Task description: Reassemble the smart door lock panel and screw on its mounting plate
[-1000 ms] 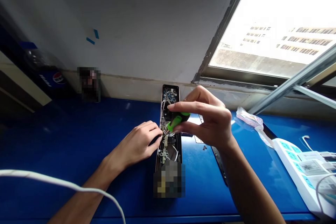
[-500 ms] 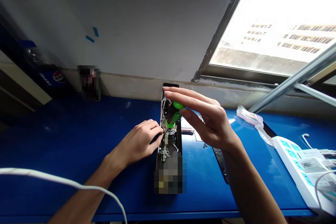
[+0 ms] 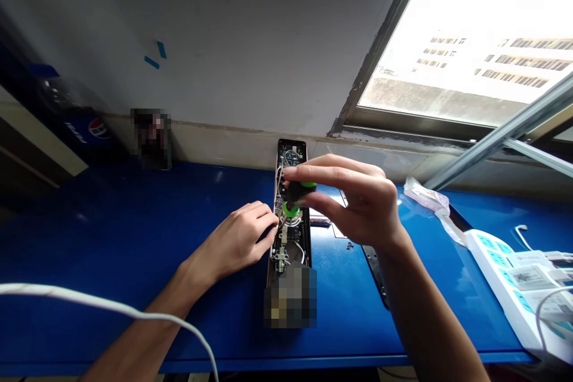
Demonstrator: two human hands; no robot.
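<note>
Grey wall (image 3: 250, 42) and a blue tabletop (image 3: 134, 239) frame the scene, with a soda bottle (image 3: 87, 125) at the far left and a blurred-out object (image 3: 152, 138) just right of it. Two strips of blue tape (image 3: 161, 50) sit on the wall above. Across the near left runs a white cable (image 3: 111, 305). Next comes the left hand (image 3: 246, 233), fingers curled at the left edge of the long, narrow open casing (image 3: 293, 234); I cannot tell whether its fingertips pinch anything. That casing lies mid-table, pointing away (its near end is blurred out), wires and metal parts exposed. Over it, apart from the left hand, the right hand (image 3: 353, 197) grips a green-and-black screwdriver (image 3: 292, 210) between thumb and fingers, tip angled down into the casing. Farther right lie small dark screws (image 3: 350, 246), a black plate (image 3: 377, 274) and a white power strip (image 3: 486, 268), below the bright window (image 3: 470, 54).
</note>
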